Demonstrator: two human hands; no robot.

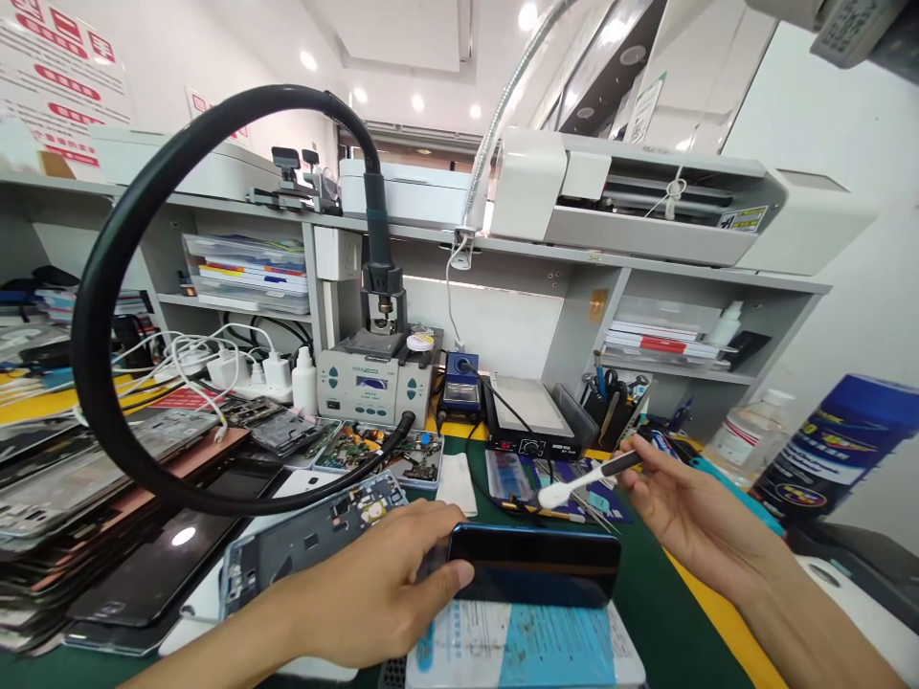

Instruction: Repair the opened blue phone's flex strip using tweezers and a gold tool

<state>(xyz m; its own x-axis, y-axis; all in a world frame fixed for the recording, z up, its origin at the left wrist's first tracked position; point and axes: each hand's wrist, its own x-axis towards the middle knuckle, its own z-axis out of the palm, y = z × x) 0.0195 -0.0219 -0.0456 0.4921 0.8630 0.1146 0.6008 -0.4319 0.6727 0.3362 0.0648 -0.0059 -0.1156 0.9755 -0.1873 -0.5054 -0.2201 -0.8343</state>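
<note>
My left fingers [431,522] are closed on the left end of a dark phone [538,565], with the thumb over its glossy face and the others behind it. I have it raised on its long side, face toward me, at a white-and-blue box [560,646]; from here I can't quite tell whether its lower edge rests on that box or sits just above it.

My right fingers [657,457] are pinched together on the dark handle of a small white-headed tool [564,492]. Its head points left, beyond the phone's top edge and apart from it.

Left of my left wrist lies an opened phone [269,550] with its insides showing, and past that a stack of phone parts [86,478]. Behind my left hand, a tray of circuit boards [429,466] sits in front of a grey hot-air station [377,390], with a thick black hose [93,316] looping round on the left. A folded white cloth [458,483] lies beside the tray on the green surface [671,612]. Beyond my right hand stand a clear bottle [747,431] and a blue can [837,450].
</note>
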